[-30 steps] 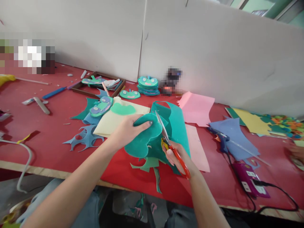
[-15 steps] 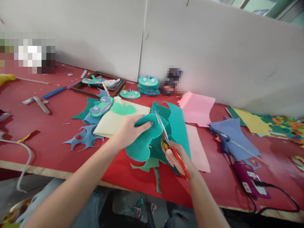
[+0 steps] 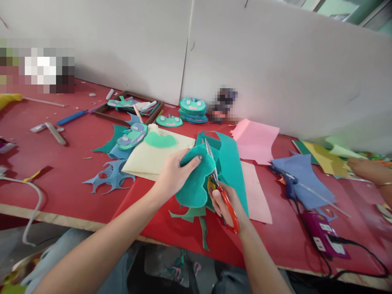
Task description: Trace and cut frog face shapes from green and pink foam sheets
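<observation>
My left hand (image 3: 179,169) pinches a teal felt piece (image 3: 194,185) with a wavy, rounded outline, thumb on top. My right hand (image 3: 219,202) grips red-handled scissors (image 3: 229,206), whose blades point up and away along the piece's right edge. The blades are slightly parted at the tips; whether they bite into the felt I cannot tell. Beneath lies a larger teal felt sheet (image 3: 234,167) with cut-outs. Green felt scraps (image 3: 191,213) lie just below the held piece. Left of it, a cream felt sheet (image 3: 142,161) bears a light green felt shape (image 3: 161,140).
Finished felt faces (image 3: 192,108) are stacked by the wall. A brown tray (image 3: 105,116) holds markers. Blue (image 3: 309,175) and pink felt (image 3: 257,141), a glue gun (image 3: 286,179) and a purple power strip (image 3: 324,234) lie right. Another person's hand (image 3: 366,169) reaches in there.
The teal piece has turned in my left hand, its lower end swinging right toward the scissors. Another person's hand has come in at the right, by light green felt.
</observation>
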The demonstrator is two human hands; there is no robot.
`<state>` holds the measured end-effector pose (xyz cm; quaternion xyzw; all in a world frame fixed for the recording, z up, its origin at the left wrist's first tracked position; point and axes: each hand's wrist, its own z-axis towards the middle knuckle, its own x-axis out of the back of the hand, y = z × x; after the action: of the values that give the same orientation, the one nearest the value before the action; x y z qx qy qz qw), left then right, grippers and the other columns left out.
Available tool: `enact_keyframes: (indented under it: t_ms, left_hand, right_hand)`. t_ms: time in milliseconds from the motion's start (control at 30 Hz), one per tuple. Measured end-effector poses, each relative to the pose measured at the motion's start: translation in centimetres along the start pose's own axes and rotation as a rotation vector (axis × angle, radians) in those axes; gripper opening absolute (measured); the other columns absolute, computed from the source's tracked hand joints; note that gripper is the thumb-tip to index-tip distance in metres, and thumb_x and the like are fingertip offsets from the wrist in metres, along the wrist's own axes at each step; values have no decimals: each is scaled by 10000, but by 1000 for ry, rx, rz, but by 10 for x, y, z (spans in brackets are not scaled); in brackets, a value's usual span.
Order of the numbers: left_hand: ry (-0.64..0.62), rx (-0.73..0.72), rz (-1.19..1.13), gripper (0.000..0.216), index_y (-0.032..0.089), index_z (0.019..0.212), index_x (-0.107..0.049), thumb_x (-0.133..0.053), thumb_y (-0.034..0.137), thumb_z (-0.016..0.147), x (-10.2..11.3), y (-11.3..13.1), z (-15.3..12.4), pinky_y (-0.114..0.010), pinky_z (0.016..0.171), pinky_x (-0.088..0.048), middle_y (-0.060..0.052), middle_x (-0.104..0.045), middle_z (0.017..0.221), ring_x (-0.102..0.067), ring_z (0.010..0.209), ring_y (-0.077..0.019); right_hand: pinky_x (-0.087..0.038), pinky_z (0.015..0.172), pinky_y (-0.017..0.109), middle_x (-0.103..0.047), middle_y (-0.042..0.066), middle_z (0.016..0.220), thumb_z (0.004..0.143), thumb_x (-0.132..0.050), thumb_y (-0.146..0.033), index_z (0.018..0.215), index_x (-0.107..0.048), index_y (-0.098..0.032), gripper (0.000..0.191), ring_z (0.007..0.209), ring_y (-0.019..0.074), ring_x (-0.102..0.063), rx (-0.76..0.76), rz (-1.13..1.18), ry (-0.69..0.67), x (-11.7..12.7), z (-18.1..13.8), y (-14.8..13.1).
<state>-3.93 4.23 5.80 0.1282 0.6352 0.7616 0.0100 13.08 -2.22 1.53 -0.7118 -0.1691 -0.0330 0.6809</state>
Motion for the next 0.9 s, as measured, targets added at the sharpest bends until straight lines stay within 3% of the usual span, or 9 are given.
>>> enact_keyframes:
  t_ms: [233,500,900]
  left_hand:
    - [6,-8,21,272,170,806,-603,-491,417,828,0,1,0,-241,614,-458,3,-613,740,-558,690,-143]
    - [-160,37,89,277,191,874,-648,-508,422,812,20,10,5,-259,610,-488,-11,-670,805,-609,727,-172]
    - [-209,-7,128,226,218,827,-677,-526,384,799,35,11,9,-249,581,-491,-8,-684,763,-621,689,-173]
  right_hand:
    - [-249,382,213,-379,-47,504,826,-449,-591,751,-482,-187,413,406,68,-304,-3,14,24,-2,-1,-4]
    - [-221,373,214,-353,-51,485,798,-455,-629,693,-430,-187,455,400,66,-288,1,-65,-27,9,-1,-5]
    - [-210,353,211,-332,-62,483,783,-495,-612,689,-443,-189,437,391,63,-276,-34,-101,-41,12,-2,-3]
